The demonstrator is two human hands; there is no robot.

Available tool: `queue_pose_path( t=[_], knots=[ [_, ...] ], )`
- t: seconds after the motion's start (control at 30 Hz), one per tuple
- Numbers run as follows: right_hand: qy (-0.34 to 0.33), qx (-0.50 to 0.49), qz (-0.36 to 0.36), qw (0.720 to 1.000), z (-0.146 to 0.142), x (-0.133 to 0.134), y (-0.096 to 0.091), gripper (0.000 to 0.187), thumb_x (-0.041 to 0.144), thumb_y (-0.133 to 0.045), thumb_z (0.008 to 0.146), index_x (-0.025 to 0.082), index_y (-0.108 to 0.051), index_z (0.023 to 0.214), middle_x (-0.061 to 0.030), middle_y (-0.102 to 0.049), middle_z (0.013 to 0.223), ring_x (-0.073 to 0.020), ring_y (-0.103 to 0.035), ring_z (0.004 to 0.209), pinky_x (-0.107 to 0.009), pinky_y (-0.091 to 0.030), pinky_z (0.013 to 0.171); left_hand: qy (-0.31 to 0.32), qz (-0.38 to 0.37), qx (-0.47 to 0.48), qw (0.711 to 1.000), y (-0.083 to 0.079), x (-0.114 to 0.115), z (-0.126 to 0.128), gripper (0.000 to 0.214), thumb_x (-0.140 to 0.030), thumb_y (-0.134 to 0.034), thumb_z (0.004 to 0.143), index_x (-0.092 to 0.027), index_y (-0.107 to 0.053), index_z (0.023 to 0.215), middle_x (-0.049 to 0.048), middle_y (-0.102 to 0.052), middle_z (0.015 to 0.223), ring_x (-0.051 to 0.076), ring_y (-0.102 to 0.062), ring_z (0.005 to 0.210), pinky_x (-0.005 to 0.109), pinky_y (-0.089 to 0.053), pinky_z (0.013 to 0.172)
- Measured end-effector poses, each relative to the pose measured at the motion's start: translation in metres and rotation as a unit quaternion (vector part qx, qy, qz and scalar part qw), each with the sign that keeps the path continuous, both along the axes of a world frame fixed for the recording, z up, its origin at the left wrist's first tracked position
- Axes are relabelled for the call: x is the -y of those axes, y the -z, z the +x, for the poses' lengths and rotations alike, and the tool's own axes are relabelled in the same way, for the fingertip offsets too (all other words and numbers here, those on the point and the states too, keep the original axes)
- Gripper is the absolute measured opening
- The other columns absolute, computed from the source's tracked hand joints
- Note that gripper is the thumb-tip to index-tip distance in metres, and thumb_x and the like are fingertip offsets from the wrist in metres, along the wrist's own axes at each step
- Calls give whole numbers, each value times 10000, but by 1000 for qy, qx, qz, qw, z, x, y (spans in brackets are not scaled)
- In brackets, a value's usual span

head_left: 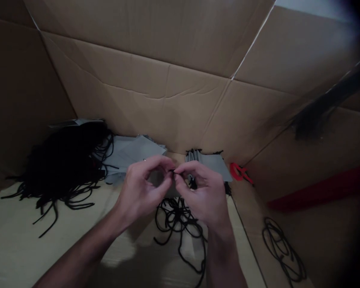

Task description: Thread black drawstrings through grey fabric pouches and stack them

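My left hand (145,186) and my right hand (202,192) meet fingertip to fingertip above the work surface. Both are closed in a pinch on a short dark bit of black cord (172,171); most of it is hidden by my fingers. Beneath them, loops of loose black cord (180,218) lie tangled on the pale surface. Just beyond my right hand is a stack of grey cards (217,163) with black cord ends showing at its edges. Flat grey sheets (135,151) lie behind my left hand.
A big heap of black cords (63,164) fills the left side. Red-handled scissors (239,172) lie at the right, near a coiled black cord (282,248) and a dark red strip (318,192). Cardboard walls (144,80) enclose the back and sides. Something dark and blurred (318,112) hangs at upper right.
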State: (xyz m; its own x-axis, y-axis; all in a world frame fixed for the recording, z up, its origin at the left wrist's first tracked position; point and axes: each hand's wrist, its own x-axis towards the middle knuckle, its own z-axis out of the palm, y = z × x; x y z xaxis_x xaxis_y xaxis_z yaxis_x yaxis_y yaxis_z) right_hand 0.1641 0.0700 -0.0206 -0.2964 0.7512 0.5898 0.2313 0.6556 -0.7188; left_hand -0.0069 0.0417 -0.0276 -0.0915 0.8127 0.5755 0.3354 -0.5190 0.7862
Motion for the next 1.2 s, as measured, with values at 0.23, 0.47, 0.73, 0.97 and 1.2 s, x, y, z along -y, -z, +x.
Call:
queue_pose_path(
  t=[0.23, 0.47, 0.73, 0.97, 1.2],
  knots=[
    [-66, -64, -108, 990, 1, -8, 2, 156, 158, -754, 883, 234, -697, 1006, -9, -763, 954, -151, -757, 870, -264, -637, 799, 82, -108, -22, 991, -8, -3, -14, 73, -228, -699, 904, -163, -732, 908, 50, -759, 846, 174, -703, 753, 257, -546, 673],
    [-71, -56, -125, 988, 2, -3, 1, 133, 166, -783, 879, 231, -727, 980, -13, -773, 942, -158, -759, 854, -280, -642, 790, 202, -197, 41, 958, -8, -13, -31, 78, -222, -788, 780, -154, -758, 801, 58, -740, 777, 169, -678, 689, 248, -533, 618],
    [-78, -40, -112, 990, -3, -3, 2, 99, 178, -739, 916, 230, -707, 994, -17, -764, 948, -153, -743, 848, -279, -633, 777, 135, -117, 12, 984, -7, -13, -28, 62, -202, -764, 830, -146, -789, 842, 73, -779, 791, 167, -690, 676, 244, -550, 614],
    [-88, -121, -176, 973, 1, -9, 1, 189, 232, -818, 840, 231, -682, 971, -24, -778, 921, -161, -774, 854, -282, -663, 796, 141, -117, 77, 980, -7, -15, -20, 113, -230, -818, 849, -148, -743, 865, 25, -700, 704, 120, -616, 591, 193, -486, 530],
    [-27, -146, -161, 976, 2, -13, 1, 226, 295, -846, 814, 235, -676, 951, -43, -815, 908, -194, -805, 835, -311, -691, 757, 69, -67, 96, 991, -6, -10, -6, 77, -214, -812, 867, -159, -774, 828, 38, -749, 749, 131, -663, 640, 200, -522, 578]
  ],
)
